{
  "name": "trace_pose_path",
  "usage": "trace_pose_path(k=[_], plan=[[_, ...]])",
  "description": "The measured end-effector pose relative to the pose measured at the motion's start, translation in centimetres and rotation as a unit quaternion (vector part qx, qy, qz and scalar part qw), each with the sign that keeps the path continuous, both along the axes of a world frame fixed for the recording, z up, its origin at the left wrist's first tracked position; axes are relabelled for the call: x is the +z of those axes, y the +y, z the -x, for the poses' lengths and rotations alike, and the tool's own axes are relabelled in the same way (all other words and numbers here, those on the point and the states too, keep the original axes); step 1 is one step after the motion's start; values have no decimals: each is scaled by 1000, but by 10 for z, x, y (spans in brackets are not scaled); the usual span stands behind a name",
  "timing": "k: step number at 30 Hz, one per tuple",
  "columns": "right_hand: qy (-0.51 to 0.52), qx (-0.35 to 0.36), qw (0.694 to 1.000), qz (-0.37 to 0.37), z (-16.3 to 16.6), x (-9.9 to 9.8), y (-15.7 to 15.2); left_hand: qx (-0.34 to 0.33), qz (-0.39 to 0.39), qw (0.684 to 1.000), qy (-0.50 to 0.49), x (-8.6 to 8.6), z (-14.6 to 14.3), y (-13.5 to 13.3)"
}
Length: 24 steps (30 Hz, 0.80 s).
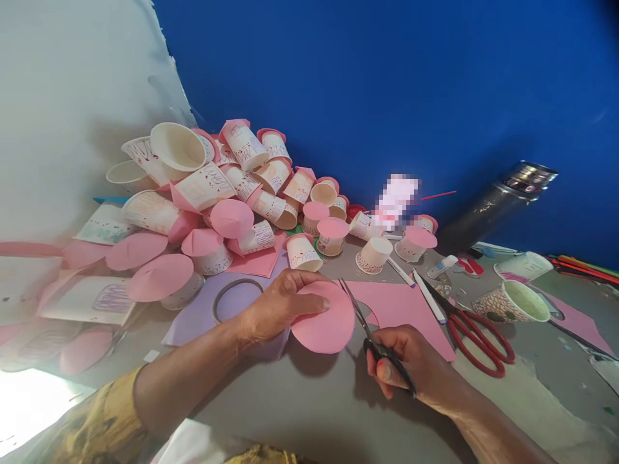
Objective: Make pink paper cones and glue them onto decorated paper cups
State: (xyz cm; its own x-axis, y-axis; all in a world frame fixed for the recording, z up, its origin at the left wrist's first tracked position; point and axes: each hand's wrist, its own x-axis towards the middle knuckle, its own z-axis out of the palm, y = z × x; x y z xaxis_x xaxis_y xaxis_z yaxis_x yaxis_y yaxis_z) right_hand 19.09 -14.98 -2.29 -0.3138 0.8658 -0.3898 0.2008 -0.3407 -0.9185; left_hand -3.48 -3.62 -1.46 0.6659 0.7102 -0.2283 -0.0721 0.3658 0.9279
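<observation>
My left hand [280, 303] pinches a round pink paper disc [323, 318] and holds it just above the grey table [300, 399]. My right hand [411, 367] grips black-handled scissors [367, 325], whose open blades point up and left, touching the disc's right edge. A pink paper sheet [401, 306] with a curved cut-out lies flat behind the blades.
A big heap of decorated paper cups [227, 187] with pink discs fills the back left. Red-handled scissors [476, 335], a patterned cup [510, 303], a glue stick [442, 266], a dark metal cylinder [493, 206] and coloured sticks [587, 267] lie right. A purple sheet with a tape ring [236, 299] lies left.
</observation>
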Motion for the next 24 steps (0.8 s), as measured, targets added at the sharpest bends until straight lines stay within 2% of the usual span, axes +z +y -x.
trace_pose_path(k=[7, 18, 21, 24], plan=[[-30, -4, 1000, -1, 1, 5, 0, 3, -11, 1000, 12, 1, -1, 1], [-47, -7, 999, -5, -1, 0, -1, -1, -10, 1000, 19, 3, 0, 0], [-45, -22, 999, -4, 0, -1, -1, -4, -7, 1000, 14, 2, 0, 0], [-28, -69, 997, -23, -1, -4, 1, -6, 1, 1000, 6, 0, -1, 1]])
